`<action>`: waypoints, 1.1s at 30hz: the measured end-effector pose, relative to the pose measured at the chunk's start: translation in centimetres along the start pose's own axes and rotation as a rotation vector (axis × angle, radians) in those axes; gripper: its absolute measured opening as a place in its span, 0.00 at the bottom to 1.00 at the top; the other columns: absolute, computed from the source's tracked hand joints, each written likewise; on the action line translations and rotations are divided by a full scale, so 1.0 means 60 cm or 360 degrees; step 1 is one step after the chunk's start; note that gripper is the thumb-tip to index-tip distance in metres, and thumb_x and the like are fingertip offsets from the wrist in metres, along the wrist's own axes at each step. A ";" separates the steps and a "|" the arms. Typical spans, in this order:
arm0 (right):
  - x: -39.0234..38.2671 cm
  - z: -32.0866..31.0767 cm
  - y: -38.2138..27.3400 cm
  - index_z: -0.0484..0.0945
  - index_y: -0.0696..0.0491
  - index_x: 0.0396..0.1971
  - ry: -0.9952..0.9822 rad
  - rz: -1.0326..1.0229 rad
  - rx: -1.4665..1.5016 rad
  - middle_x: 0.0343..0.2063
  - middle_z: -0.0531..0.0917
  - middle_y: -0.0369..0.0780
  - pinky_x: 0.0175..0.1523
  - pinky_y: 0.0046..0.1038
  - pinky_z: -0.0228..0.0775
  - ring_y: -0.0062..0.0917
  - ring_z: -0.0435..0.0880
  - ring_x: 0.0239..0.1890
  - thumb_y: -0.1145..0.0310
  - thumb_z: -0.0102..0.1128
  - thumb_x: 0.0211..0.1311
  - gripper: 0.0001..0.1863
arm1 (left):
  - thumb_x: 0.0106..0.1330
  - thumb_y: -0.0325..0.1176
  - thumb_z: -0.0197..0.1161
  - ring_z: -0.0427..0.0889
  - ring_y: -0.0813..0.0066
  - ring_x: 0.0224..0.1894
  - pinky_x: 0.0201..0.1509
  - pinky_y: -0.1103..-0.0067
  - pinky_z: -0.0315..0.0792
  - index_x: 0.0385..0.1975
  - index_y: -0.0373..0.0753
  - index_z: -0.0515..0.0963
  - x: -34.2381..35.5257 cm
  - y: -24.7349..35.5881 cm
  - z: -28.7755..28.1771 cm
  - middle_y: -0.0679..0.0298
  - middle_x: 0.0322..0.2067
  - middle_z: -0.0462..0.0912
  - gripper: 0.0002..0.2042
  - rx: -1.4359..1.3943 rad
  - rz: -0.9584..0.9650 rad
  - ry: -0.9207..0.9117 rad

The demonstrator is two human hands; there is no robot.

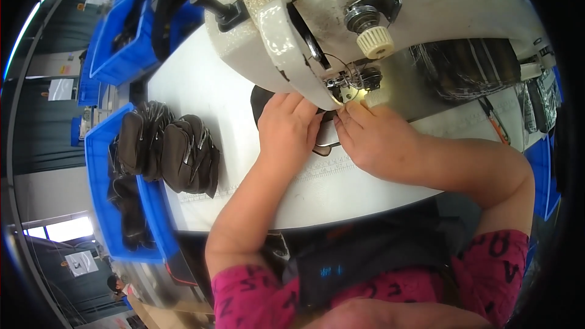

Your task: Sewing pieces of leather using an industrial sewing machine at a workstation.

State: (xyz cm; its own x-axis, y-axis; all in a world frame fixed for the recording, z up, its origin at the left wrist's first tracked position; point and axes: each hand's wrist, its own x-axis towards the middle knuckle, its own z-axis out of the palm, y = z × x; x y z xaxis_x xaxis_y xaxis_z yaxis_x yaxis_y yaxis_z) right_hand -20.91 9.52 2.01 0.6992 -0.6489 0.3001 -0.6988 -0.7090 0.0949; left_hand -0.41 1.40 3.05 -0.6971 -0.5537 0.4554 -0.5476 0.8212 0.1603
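A cream sewing machine (286, 42) stands over the white table, its small lamp lit by the needle area. Under its head lies a dark fabric piece (260, 102), with a brownish edge (323, 151) showing between my hands. My left hand (285, 127) presses on the fabric, its fingers bent and held together. Close to the presser foot (347, 90), my right hand (376, 139) has its thumb and fingers pinched at the fabric's edge. The fingertips partly hide the spot being gripped.
Dark zippered pouches (186, 155) pile at the left table edge, beside a blue bin (100, 164). More blue bins (125, 45) stand far left. Striped dark material (466, 67) lies right of the needle, with orange-handled snips (495, 120) nearby. A ruler strip (332, 170) runs along the table.
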 end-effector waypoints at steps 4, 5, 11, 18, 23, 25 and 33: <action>0.001 -0.003 -0.001 0.84 0.68 0.44 -0.0016 -0.0024 -0.0019 0.43 0.87 0.51 0.40 0.33 0.76 0.39 0.82 0.49 0.70 0.62 0.51 0.21 | 0.66 0.31 0.71 0.84 0.51 0.35 0.41 0.65 0.77 0.43 0.38 0.84 0.001 -0.014 0.021 0.56 0.36 0.87 0.09 -0.0297 -0.0345 -0.0130; -0.001 -0.001 -0.001 0.84 0.68 0.44 -0.0016 -0.0009 -0.0005 0.43 0.87 0.51 0.40 0.33 0.76 0.39 0.82 0.49 0.70 0.62 0.51 0.21 | 0.67 0.33 0.71 0.84 0.50 0.33 0.39 0.65 0.77 0.42 0.37 0.84 0.007 -0.011 0.022 0.54 0.33 0.87 0.09 -0.0369 -0.0386 -0.0143; -0.001 0.000 -0.002 0.84 0.69 0.44 -0.0020 -0.0006 -0.0012 0.43 0.86 0.53 0.43 0.33 0.76 0.40 0.82 0.48 0.70 0.62 0.51 0.22 | 0.59 0.35 0.77 0.84 0.55 0.28 0.36 0.66 0.76 0.40 0.39 0.85 0.014 -0.001 0.023 0.57 0.30 0.87 0.12 -0.0486 -0.0839 -0.0359; 0.000 0.001 -0.002 0.84 0.69 0.43 -0.0011 -0.0002 0.0016 0.41 0.86 0.52 0.45 0.34 0.77 0.39 0.82 0.47 0.70 0.61 0.52 0.21 | 0.51 0.28 0.76 0.82 0.63 0.31 0.35 0.67 0.72 0.42 0.48 0.88 0.013 -0.018 0.017 0.68 0.26 0.80 0.16 0.0018 0.0128 -0.0098; -0.001 0.001 -0.002 0.85 0.65 0.37 0.0042 -0.0035 -0.0126 0.34 0.85 0.46 0.42 0.31 0.72 0.35 0.80 0.41 0.69 0.63 0.49 0.17 | 0.53 0.31 0.77 0.82 0.64 0.32 0.35 0.68 0.71 0.43 0.48 0.87 0.023 -0.010 -0.011 0.69 0.26 0.79 0.16 -0.0106 0.0090 -0.0190; -0.001 0.003 -0.002 0.86 0.61 0.30 0.0127 -0.0065 -0.0243 0.28 0.83 0.41 0.38 0.29 0.68 0.31 0.77 0.36 0.68 0.64 0.46 0.13 | 0.50 0.31 0.77 0.83 0.65 0.32 0.37 0.69 0.73 0.40 0.48 0.87 0.016 -0.010 0.002 0.69 0.28 0.81 0.15 -0.0142 0.0027 -0.0162; -0.003 -0.005 -0.008 0.84 0.69 0.44 -0.0034 -0.0016 -0.0099 0.41 0.87 0.52 0.48 0.35 0.77 0.41 0.83 0.47 0.70 0.62 0.51 0.22 | 0.49 0.32 0.79 0.82 0.66 0.30 0.34 0.68 0.71 0.43 0.50 0.87 0.009 -0.018 0.027 0.71 0.26 0.82 0.19 -0.0088 0.0034 -0.0015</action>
State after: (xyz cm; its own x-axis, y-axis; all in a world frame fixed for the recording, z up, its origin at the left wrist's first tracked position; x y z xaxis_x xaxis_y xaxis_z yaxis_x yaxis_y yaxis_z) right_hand -20.75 10.07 2.19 0.7087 -0.6483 0.2784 -0.6994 -0.6974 0.1565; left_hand -0.93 -0.02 1.69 -0.7130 -0.5369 0.4509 -0.5062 0.8392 0.1988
